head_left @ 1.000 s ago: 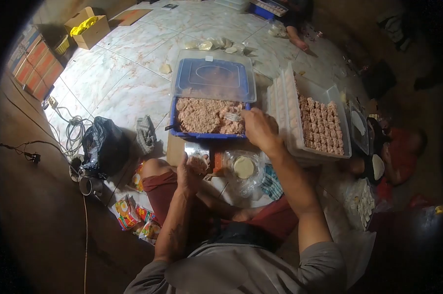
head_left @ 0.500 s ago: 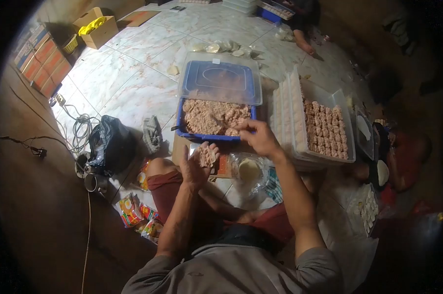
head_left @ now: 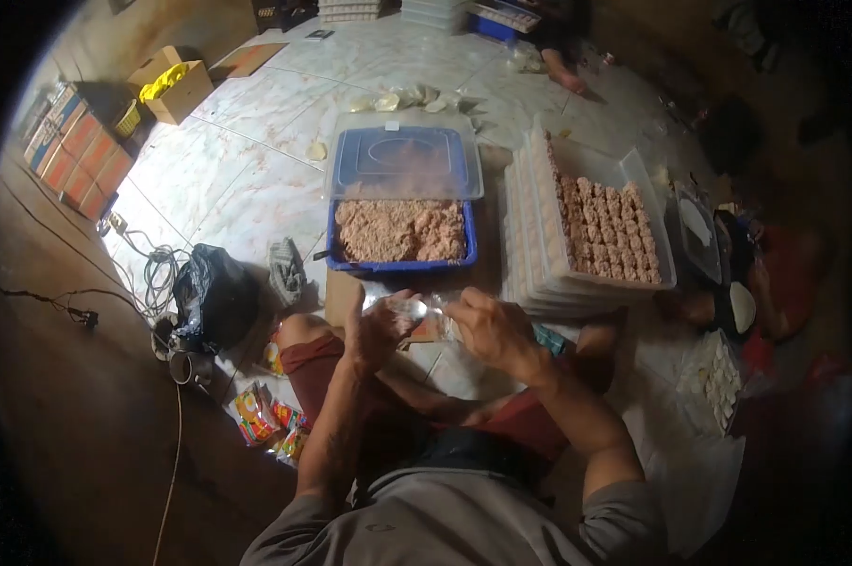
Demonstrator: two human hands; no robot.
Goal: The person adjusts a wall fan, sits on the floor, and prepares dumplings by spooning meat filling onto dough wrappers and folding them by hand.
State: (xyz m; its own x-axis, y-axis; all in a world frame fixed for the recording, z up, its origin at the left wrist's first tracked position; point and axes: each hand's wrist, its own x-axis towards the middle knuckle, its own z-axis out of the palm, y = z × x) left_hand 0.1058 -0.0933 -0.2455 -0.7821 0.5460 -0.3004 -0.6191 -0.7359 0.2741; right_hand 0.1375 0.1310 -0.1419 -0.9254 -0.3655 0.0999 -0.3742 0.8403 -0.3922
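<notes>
My left hand is held palm up, fingers curled around a lump of meat filling; whether a wrapper lies under it I cannot tell. Over that palm lies the bowl of a metal spoon, its handle gripped by the closed fingers of my right hand. Just beyond both hands is a blue tub of pinkish minced meat, its clear lid resting across the far part. A plastic bag of round wrappers below my right hand is mostly hidden.
Stacked clear trays on the right hold rows of filled dumplings. A black plastic bag, a grey cloth, a metal mug and noodle packets lie on the left. Another person's hand shows at the far right.
My right hand has come back from the meat tub toward my left palm, bringing the spoon onto the filling there. The view has shifted slightly.
</notes>
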